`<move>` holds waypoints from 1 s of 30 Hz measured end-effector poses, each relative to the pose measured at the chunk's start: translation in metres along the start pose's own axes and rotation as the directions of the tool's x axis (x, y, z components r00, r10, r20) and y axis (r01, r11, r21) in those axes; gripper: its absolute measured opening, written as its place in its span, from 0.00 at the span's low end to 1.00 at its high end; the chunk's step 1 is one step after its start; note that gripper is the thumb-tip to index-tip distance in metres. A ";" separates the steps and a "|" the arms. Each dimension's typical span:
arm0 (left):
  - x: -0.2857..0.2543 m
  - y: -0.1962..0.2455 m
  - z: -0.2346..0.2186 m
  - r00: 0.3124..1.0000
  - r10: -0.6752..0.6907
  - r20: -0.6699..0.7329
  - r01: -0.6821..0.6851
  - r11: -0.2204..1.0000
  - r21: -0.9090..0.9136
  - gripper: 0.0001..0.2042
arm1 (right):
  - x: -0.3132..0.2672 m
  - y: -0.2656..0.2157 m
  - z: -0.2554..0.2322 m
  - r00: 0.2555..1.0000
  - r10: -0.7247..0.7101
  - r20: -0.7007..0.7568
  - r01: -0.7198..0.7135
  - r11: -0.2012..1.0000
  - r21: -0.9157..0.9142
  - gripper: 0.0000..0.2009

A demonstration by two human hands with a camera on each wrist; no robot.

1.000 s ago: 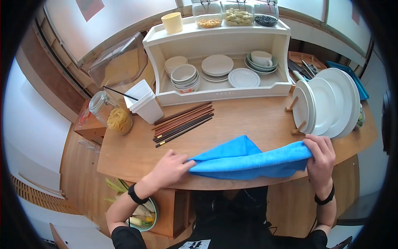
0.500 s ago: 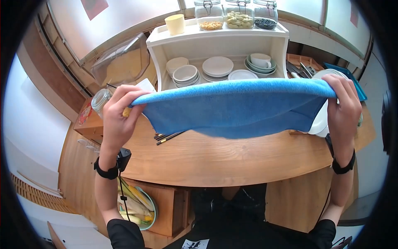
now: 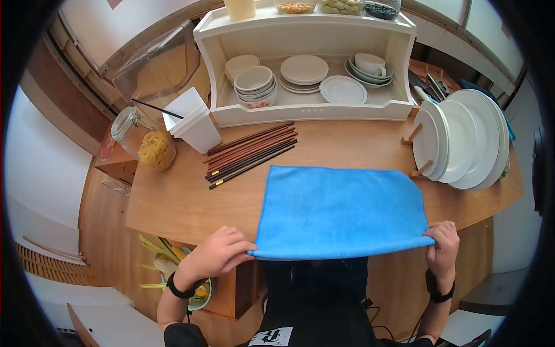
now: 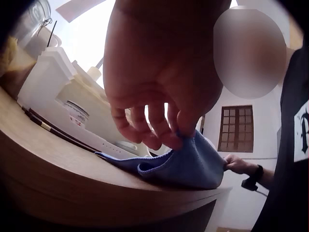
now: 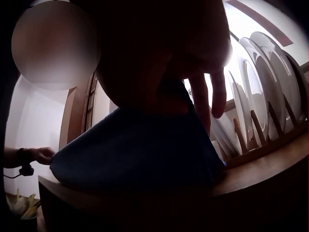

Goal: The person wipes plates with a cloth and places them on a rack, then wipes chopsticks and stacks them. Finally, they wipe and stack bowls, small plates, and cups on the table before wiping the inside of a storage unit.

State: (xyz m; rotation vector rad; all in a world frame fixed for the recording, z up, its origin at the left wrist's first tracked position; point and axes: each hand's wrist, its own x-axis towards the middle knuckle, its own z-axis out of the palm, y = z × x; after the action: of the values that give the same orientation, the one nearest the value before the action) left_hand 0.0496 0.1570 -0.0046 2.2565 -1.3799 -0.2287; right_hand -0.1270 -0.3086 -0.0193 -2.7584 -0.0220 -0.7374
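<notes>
A blue cloth lies spread on the front of the wooden table, its near edge drawn to the table's front edge. At its near left corner my left hand pinches the edge between thumb and fingers. My right hand pinches the near right corner in the same way. From the left wrist view, the cloth rises to the left fingertips and has a folded-over hem. The right wrist view is dark, with the cloth stretched up beneath the hand.
Several chopsticks lie behind the cloth, beside a white plastic container and a pasta jar. A white shelf with bowls and plates stands at the back. Large plates stand in a rack at right. A vegetable basin sits below left.
The cloth was bunched, then lifted and stretched between both hands in the air. Now it is down flat on the table, and both hands have come lower and back toward the body.
</notes>
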 end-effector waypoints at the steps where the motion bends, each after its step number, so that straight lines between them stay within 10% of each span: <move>1: 0.003 -0.001 -0.005 0.999 -0.023 0.028 0.025 0.997 -0.078 0.08 | 0.003 -0.002 -0.002 0.999 0.049 -0.008 -0.049 0.999 0.000 0.04; 7: 0.049 -0.009 -0.047 0.974 -0.151 -0.168 0.145 0.988 -0.051 0.09 | 0.051 -0.010 0.002 0.959 0.214 -0.185 -0.244 0.956 -0.163 0.05; 13: 0.112 -0.028 -0.018 0.788 -0.231 -0.570 0.386 0.907 0.167 0.21 | 0.077 -0.029 0.030 0.899 0.286 -0.333 -0.380 0.886 -0.265 0.20; 21: 0.141 -0.012 0.025 0.988 0.154 -0.026 -0.136 0.930 0.342 0.40 | 0.055 -0.028 0.051 0.953 0.041 0.299 -0.026 0.998 -0.056 0.30; 25: 0.131 -0.009 0.048 0.964 -0.102 0.244 -0.011 0.905 0.425 0.40 | 0.038 -0.024 0.056 0.862 0.057 0.503 -0.024 0.997 -0.072 0.34; 30: 0.097 -0.005 0.051 0.973 -0.107 0.206 -0.016 0.854 0.520 0.39 | 0.019 -0.021 0.043 0.857 0.046 0.513 -0.010 0.997 -0.074 0.36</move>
State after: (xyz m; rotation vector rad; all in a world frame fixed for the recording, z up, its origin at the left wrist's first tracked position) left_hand 0.0805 0.0581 -0.0417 2.7802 -1.6658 -0.1427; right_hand -0.0916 -0.2777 -0.0398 -2.9283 -0.0668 0.0312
